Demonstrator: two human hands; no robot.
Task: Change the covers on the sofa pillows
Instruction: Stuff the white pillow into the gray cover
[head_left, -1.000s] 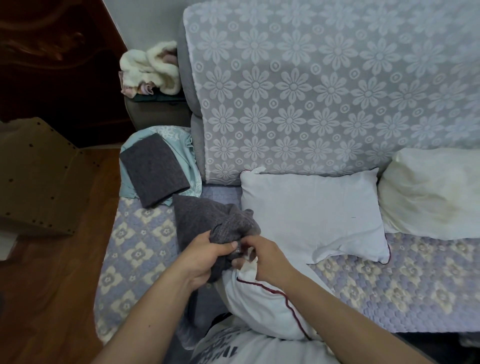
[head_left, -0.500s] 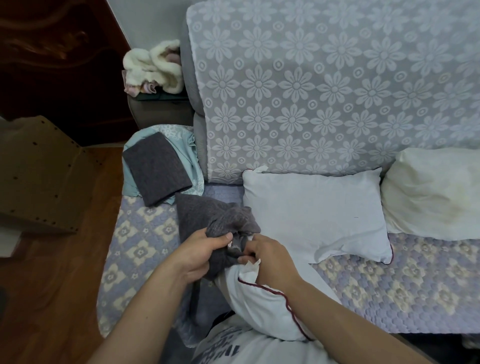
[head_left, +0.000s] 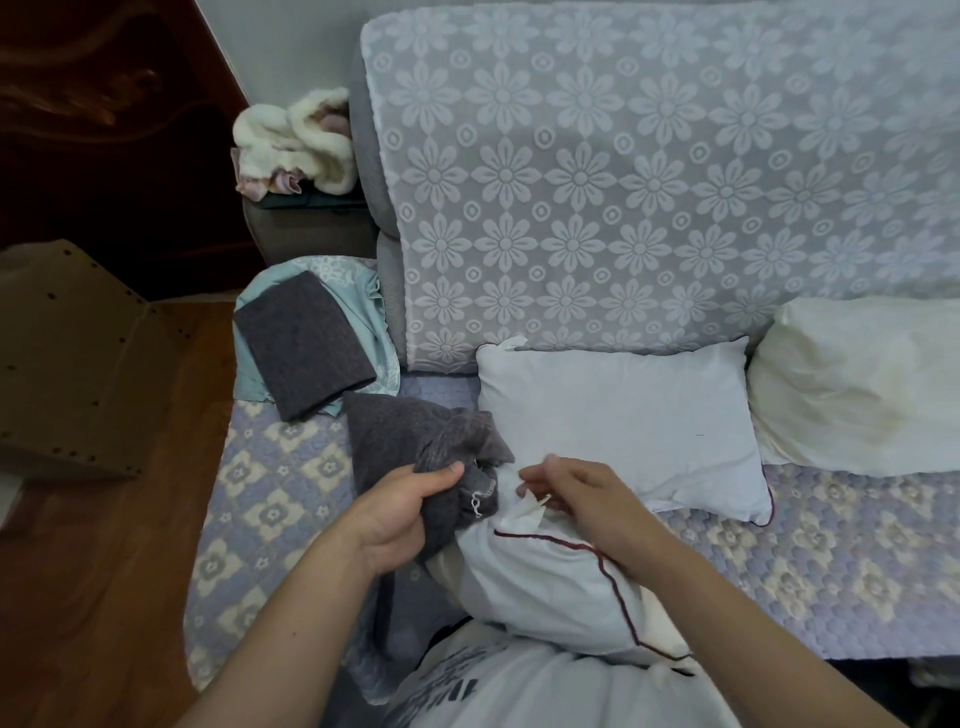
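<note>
— So where's the grey cover (head_left: 410, 457)?
— Bunched in the left hand (head_left: 402, 512), fingers clenched round it, just left of the pillow (head_left: 540, 587) on the lap.
— And the right hand (head_left: 576, 499)?
— At the pillow's top corner; fingers half curled, grip unclear. A second pillow (head_left: 623, 421) lies beyond the lap pillow, a folded cover (head_left: 301, 348) far left of it on the sofa (head_left: 270, 493).
</note>
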